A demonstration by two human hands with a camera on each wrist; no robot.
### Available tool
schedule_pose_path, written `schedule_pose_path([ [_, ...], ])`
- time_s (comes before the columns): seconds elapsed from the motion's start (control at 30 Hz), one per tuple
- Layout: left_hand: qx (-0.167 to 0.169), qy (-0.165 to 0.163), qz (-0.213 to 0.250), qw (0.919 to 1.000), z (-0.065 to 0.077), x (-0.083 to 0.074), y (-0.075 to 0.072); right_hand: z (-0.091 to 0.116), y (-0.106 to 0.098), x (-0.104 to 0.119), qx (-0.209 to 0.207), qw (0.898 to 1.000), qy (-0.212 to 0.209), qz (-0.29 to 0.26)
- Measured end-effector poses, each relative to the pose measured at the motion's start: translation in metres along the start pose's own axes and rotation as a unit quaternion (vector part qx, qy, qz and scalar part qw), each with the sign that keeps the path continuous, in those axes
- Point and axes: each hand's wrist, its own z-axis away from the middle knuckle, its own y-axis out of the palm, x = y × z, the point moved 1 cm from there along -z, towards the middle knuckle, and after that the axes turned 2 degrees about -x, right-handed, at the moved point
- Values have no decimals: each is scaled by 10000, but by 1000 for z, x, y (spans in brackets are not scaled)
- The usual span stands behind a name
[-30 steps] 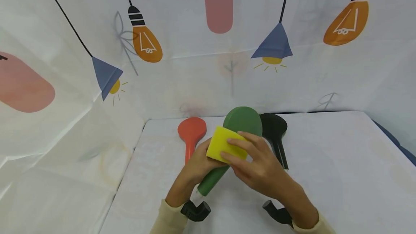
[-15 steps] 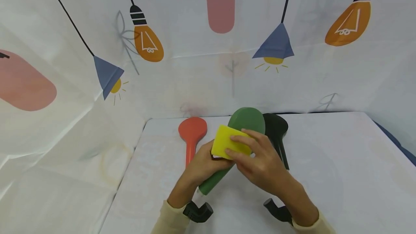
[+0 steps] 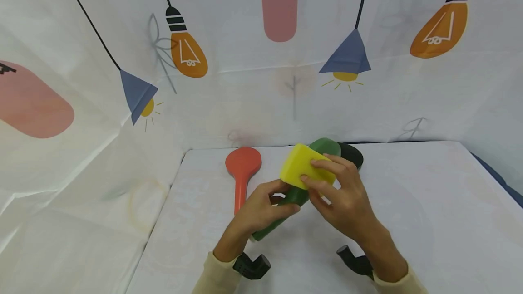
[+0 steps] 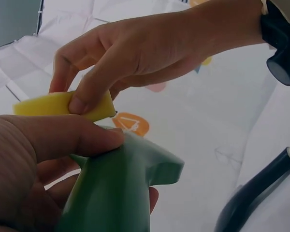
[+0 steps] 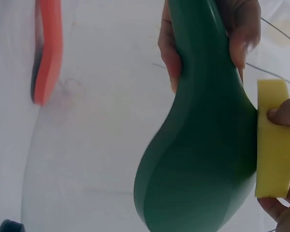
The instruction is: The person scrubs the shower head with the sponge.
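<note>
My left hand (image 3: 261, 208) grips the handle of a green paddle-shaped thing (image 3: 328, 146) with a broad rounded head, held tilted above the table. My right hand (image 3: 349, 201) pinches a yellow sponge (image 3: 304, 164) between thumb and fingers. In the right wrist view, the sponge (image 5: 275, 150) lies flat against one face of the green head (image 5: 198, 159). The left wrist view has the left thumb (image 4: 101, 137) along the green handle (image 4: 111, 188), with the sponge (image 4: 48, 105) just beyond it. Sponge and right hand hide part of the head in the head view.
A red paddle-shaped thing (image 3: 243, 162) lies on the white table (image 3: 416, 221) to the left. Behind the right hand lies a black one (image 3: 353, 154), partly covered. A white sheet printed with lamps (image 3: 253, 94) hangs behind the table and at its left.
The sponge and right hand have moved up and right along the green thing toward its head. The green head has turned more edge-on, and the left hand has shifted slightly right.
</note>
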Motion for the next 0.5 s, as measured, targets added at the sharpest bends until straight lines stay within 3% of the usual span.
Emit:
schedule_pose_path([
  [0.23,253,577,-340,9974,-1,1,0,-1,-9,-12,-593,9977,278,-159],
  [0.37,321,948,-446,9940,0,1,-1,1,-14,-19,-927,9930,720,-141],
  [0.5,446,1250,-214,9909,1,2,-4,2,-18,-24,-1145,9859,1199,-244],
])
